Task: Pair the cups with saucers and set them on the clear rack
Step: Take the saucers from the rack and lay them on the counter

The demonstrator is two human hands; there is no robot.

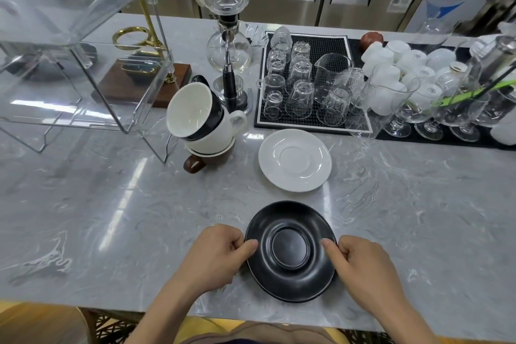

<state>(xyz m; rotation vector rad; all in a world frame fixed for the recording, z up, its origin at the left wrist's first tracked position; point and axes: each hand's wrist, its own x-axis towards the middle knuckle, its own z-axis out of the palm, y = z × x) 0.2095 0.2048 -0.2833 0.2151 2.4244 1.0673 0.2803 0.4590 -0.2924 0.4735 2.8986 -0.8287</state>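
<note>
Clearly the black saucer (290, 251) is being steadied from both sides: the left hand (216, 255) and the right hand (365, 265) each pinch its rim, thumbs lying on the upper face and the other fingers curled under or against the edge. It sits near the front edge of the bench (111, 218), tipped slightly, so I cannot tell whether it rests flat or is just lifted. A two-handed hold on so small a dish suggests care in setting it square, ready to take a cup.

Further back toward the middle of the bench lies the white saucer (295, 160), bare and flat, apparently laid out in turn. Just left of it stands the stack of cups (205, 126): a brown cup at the bottom, a white one in it, and a black cup with a white inside leaning on top, nested to save room. The clear rack (81, 45) stands at the back left corner, its shelves seemingly without cups, so no pair looks made yet.
</note>
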